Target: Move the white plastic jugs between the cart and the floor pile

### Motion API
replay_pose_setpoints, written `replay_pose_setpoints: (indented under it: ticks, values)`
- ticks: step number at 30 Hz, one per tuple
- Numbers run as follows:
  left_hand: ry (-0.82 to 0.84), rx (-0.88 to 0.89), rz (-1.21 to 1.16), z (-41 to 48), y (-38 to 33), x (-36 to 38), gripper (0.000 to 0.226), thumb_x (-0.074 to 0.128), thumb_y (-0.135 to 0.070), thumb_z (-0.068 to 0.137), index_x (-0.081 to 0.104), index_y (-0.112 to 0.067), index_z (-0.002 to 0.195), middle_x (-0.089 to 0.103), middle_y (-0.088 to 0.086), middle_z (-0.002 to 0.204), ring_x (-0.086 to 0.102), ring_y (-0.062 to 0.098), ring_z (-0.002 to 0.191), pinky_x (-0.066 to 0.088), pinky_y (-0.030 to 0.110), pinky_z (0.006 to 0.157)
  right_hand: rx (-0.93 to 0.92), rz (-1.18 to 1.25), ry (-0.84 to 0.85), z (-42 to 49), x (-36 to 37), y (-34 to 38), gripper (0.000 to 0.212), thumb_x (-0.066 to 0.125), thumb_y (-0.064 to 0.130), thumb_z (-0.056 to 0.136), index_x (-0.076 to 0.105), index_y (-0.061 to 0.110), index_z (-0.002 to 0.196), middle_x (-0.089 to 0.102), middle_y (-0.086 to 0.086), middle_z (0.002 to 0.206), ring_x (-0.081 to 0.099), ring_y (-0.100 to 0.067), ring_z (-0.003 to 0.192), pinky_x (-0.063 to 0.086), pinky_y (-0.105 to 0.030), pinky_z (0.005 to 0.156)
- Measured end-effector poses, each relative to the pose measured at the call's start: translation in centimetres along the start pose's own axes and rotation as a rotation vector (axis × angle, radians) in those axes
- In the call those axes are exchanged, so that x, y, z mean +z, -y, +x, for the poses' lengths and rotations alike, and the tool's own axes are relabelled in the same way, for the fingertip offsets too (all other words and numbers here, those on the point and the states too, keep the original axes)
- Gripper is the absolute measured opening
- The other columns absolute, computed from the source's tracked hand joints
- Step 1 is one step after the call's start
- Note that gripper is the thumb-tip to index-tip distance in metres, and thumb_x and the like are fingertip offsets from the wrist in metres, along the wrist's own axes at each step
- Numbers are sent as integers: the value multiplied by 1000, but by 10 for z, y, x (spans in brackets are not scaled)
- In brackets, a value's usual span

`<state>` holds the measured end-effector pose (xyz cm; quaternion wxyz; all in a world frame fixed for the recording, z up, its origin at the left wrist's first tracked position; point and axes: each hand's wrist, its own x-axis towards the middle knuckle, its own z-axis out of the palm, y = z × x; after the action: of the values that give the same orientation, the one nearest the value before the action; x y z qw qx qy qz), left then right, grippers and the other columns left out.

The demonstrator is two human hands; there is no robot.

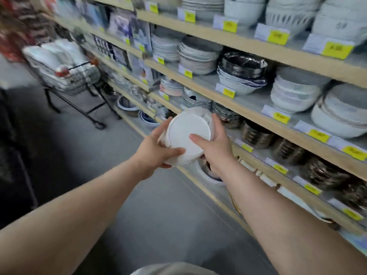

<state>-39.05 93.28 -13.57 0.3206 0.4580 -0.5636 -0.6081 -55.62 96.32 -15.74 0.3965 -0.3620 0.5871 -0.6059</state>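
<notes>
Fingers of both hands are wrapped round a white lidded container (187, 135), held up in front of the shelves (248, 108) stacked with bowls. Left hand (156, 149) grips its near edge, right hand (215, 143) cups the far side, thumb flat on the lid.

place: shop | shelves (248, 114) of stacked bowls (294, 96) | yellow price tags (281, 118)
</notes>
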Motion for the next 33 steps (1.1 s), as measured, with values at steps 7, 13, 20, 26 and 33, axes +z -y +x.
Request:
replay_pose_setpoints:
  ticks: [7,13,20,26,33]
  values:
    - [-279,21,-33,52,-14,-135,77,86,-14,70,51,-69,111,61,-13,119,66,25,98,59,55,74,-11,-46,256,89,154,9,106,85,37,55,30,47,145,38,17,150,43,-11,134,45,-48,105]
    - [-495,36,-58,125,-22,-218,79,86,-14,69,50,-66,117,59,-8,123,65,23,96,60,54,71,-26,-80,431,185,261,7,106,84,44,52,31,48,144,42,17,147,48,-12,130,49,-53,98]
    - [-711,70,-132,209,-44,-315,78,88,-22,57,49,-79,93,57,-6,129,64,25,106,60,54,73,-62,-39,668,297,386,19,96,83,14,73,28,32,151,38,8,151,42,-8,132,45,-45,105]
    - [-830,68,-158,262,-47,-415,82,89,-17,65,47,-79,98,58,-9,128,64,23,106,60,52,74,-86,-57,802,357,500,19,94,82,14,75,29,33,150,40,10,149,43,-6,129,47,-43,103]
    - [-852,83,-169,333,-38,-577,81,88,-17,64,49,-77,101,54,-9,133,60,24,112,60,53,72,-128,-107,817,421,665,5,87,80,15,77,34,31,149,43,12,144,42,-6,130,39,-26,107]
